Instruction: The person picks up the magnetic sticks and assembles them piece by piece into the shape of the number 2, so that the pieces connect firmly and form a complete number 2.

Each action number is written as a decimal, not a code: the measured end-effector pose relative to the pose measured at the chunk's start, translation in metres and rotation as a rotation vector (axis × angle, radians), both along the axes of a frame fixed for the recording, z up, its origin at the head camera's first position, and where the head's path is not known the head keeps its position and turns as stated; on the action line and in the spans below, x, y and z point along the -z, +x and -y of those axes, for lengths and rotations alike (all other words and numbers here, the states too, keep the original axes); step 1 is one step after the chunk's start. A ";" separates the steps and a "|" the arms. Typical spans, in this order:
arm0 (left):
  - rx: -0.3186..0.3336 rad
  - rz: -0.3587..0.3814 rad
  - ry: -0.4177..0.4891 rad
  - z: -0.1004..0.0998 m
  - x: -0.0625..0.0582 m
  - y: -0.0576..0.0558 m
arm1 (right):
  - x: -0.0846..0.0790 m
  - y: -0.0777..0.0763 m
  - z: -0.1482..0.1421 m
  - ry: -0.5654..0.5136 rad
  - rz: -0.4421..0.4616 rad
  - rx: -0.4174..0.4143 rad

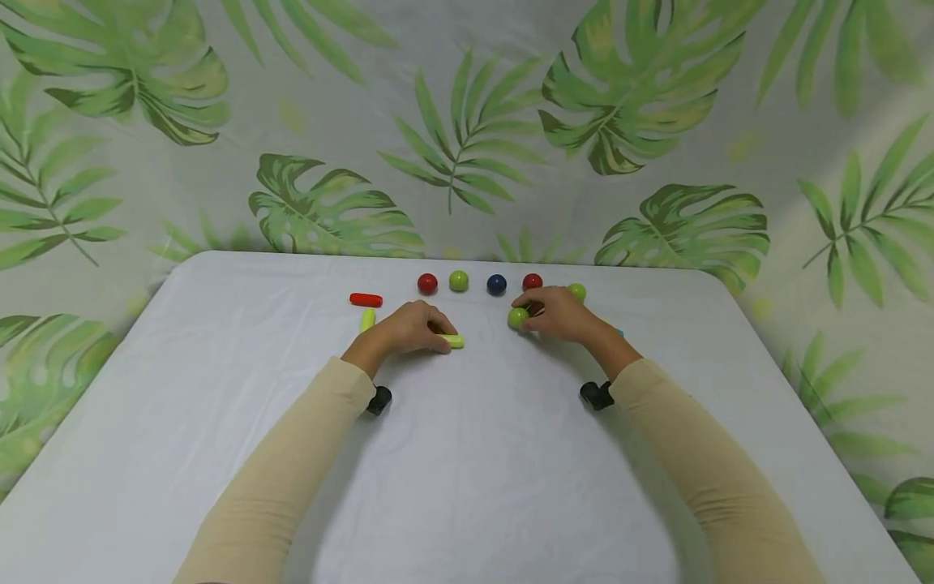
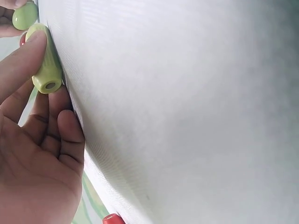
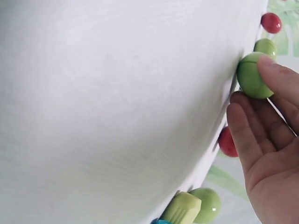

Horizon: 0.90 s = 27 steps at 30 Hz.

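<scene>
My left hand (image 1: 412,328) pinches a short yellow-green rod (image 1: 456,341) between thumb and fingers, close over the white table. In the left wrist view the end of this yellow-green rod (image 2: 46,70) shows a small dark round spot. To the right, my right hand (image 1: 558,315) holds a green ball (image 1: 517,318) by thumb and fingertips. A seam line runs round the green ball (image 3: 252,77) in the right wrist view. Rod and ball are apart, with a gap of table between them.
Along the table's (image 1: 481,454) far edge lie a red ball (image 1: 427,283), a green ball (image 1: 458,281), a dark blue ball (image 1: 496,284), another red ball (image 1: 533,281) and another green ball (image 1: 577,292). A red rod (image 1: 366,300) and a yellow rod (image 1: 368,319) lie left.
</scene>
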<state>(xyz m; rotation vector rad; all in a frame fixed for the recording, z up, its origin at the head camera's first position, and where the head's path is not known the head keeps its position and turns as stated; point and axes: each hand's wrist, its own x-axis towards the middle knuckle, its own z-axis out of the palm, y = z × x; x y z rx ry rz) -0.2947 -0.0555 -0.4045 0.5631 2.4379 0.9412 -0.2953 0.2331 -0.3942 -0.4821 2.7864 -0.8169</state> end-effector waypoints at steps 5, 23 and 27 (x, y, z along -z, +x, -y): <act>-0.007 0.004 0.000 -0.002 0.001 0.001 | 0.001 -0.002 -0.001 0.017 0.003 0.002; 0.060 -0.109 -0.059 -0.003 -0.002 0.007 | 0.001 0.000 -0.003 -0.033 0.083 0.018; 0.056 -0.106 -0.052 -0.002 -0.003 0.008 | 0.004 -0.001 -0.003 -0.044 0.086 0.020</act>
